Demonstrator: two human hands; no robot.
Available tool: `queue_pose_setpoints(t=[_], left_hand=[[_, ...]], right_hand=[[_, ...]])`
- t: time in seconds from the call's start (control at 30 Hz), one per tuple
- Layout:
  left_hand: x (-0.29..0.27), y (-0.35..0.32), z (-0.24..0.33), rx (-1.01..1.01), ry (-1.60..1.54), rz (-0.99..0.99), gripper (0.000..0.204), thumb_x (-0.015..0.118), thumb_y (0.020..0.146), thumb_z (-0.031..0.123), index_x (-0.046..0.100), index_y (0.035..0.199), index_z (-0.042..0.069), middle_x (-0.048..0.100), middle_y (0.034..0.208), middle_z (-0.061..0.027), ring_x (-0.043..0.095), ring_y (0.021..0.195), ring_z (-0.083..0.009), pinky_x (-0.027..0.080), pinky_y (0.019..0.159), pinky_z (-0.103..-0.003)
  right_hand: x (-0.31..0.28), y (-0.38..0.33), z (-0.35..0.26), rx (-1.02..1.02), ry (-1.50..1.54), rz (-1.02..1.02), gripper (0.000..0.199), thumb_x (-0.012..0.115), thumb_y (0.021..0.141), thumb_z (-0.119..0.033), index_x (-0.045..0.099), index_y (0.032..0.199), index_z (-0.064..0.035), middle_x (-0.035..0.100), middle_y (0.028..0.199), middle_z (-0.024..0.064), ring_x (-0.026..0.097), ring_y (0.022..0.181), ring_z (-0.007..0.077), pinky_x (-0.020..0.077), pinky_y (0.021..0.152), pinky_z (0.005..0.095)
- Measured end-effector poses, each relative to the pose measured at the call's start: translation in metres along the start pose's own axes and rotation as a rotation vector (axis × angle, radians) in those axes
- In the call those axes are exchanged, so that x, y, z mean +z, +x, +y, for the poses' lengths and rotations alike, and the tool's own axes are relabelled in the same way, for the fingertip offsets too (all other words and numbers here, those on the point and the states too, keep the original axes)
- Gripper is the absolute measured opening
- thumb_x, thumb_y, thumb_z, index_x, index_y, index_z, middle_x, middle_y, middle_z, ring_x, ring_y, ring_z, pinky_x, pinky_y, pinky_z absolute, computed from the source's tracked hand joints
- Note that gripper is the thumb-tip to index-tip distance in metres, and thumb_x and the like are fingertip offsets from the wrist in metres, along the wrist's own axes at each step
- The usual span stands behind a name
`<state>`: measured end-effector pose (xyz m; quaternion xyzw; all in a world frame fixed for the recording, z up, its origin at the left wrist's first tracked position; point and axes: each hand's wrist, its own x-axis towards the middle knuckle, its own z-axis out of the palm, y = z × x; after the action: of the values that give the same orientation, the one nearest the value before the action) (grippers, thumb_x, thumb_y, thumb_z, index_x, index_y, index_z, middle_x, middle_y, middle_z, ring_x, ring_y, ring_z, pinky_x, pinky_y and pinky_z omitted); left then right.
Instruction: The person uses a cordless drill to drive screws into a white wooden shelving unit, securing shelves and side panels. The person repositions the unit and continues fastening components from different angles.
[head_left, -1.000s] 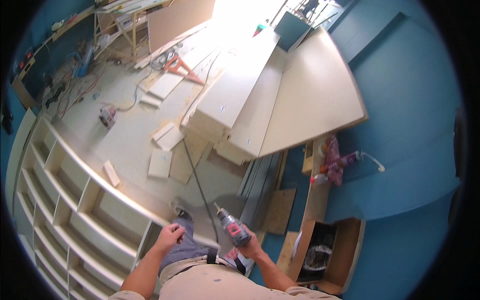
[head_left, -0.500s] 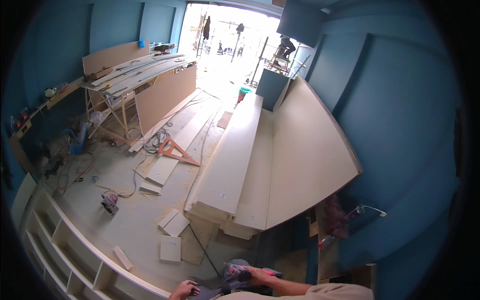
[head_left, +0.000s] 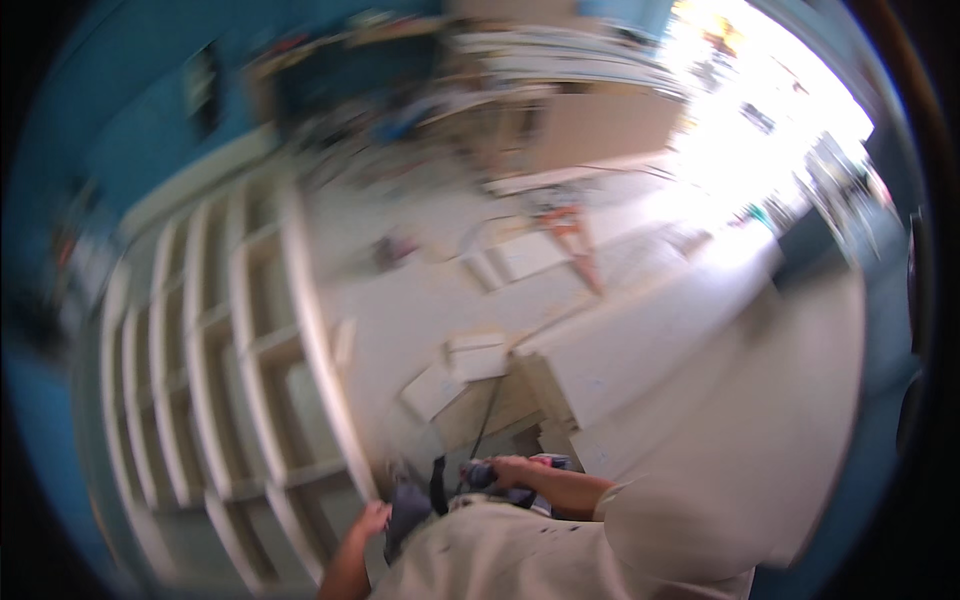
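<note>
My right hand [head_left: 515, 471] is closed round a cordless drill [head_left: 479, 474], held low in front of my body with its nose pointing left. My left hand [head_left: 374, 516] is beside the near end of a large pale wooden shelf frame [head_left: 322, 372], which lies on the floor to my left, divided into several compartments. Motion blurs the left fingers, and whether they touch the frame's edge I cannot tell. Between the hands is the dark grey cloth of my trousers [head_left: 407, 510].
Ahead lie small pale boards [head_left: 433, 391] and long stacked panels [head_left: 640, 335] on the right. A reddish triangular square [head_left: 572, 240], a power tool [head_left: 395, 250] and cables are on the floor. A workbench [head_left: 570, 65] loaded with strips stands at the back.
My view has swung left, so the shelf frame now fills the left side. The drill stays in my right hand. My left hand is now close to the frame's edge.
</note>
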<state>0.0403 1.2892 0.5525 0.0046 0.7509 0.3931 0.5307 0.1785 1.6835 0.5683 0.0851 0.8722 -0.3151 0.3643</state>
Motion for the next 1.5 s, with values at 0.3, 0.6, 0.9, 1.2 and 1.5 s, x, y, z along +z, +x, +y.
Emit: queue_pose_setpoints(t=[0.3, 0.6, 0.9, 1.2, 1.5], left_hand=[[0.082, -0.069, -0.07, -0.3, 0.362, 0.237, 0.049, 0.063, 0.085, 0.046, 0.071, 0.094, -0.001, 0.069, 0.098, -0.0227, 0.065, 0.094, -0.0403, 0.051, 0.084, -0.047], [0.048, -0.098, -0.079, 0.035, 0.047, -0.29, 0.027, 0.061, 0.09, 0.029, 0.068, 0.098, 0.004, 0.069, 0.091, -0.0115, 0.062, 0.078, -0.0254, 0.048, 0.071, -0.041], [0.076, -0.047, -0.053, 0.123, -0.603, -0.453, 0.023, 0.054, 0.099, 0.028, 0.061, 0.094, 0.006, 0.053, 0.074, 0.0031, 0.046, 0.065, -0.0059, 0.04, 0.062, -0.025], [-0.052, 0.226, -0.015, 0.724, -0.752, 0.469, 0.026, 0.052, 0.099, 0.027, 0.053, 0.081, 0.009, 0.052, 0.069, 0.0012, 0.046, 0.065, -0.0071, 0.038, 0.06, -0.025], [0.026, 0.027, 0.002, 1.607, -0.338, 1.461, 0.015, 0.062, 0.088, 0.016, 0.057, 0.096, 0.005, 0.058, 0.082, -0.0062, 0.05, 0.071, -0.0115, 0.042, 0.063, -0.03]], right_hand=[[0.014, 0.005, -0.035, -0.05, -0.262, -0.349, 0.071, 0.068, 0.074, -0.036, 0.045, 0.14, -0.0251, 0.062, 0.124, 0.0178, 0.06, 0.114, 0.0368, 0.0469, 0.096, 0.0472], [-0.04, -0.049, -0.062, -0.04, -0.161, -0.295, 0.07, 0.067, 0.075, -0.03, 0.045, 0.141, -0.0229, 0.064, 0.119, 0.0216, 0.061, 0.112, 0.037, 0.0479, 0.094, 0.0448], [-0.049, 0.039, 0.002, 0.011, -0.054, -0.409, 0.063, 0.074, 0.072, -0.026, 0.056, 0.129, -0.0087, 0.065, 0.115, 0.0205, 0.063, 0.108, 0.0349, 0.0488, 0.092, 0.0424], [-0.012, 0.351, -0.037, -0.814, 0.152, 0.202, 0.055, 0.076, 0.069, -0.017, 0.059, 0.119, -0.0012, 0.065, 0.109, 0.0183, 0.064, 0.1, 0.034, 0.0492, 0.089, 0.0384], [0.116, 0.55, 0.042, -0.726, 0.782, -0.257, 0.043, 0.067, 0.076, -0.002, 0.059, 0.118, -0.0009, 0.064, 0.116, 0.0085, 0.06, 0.106, 0.0194, 0.0467, 0.095, 0.0331]])
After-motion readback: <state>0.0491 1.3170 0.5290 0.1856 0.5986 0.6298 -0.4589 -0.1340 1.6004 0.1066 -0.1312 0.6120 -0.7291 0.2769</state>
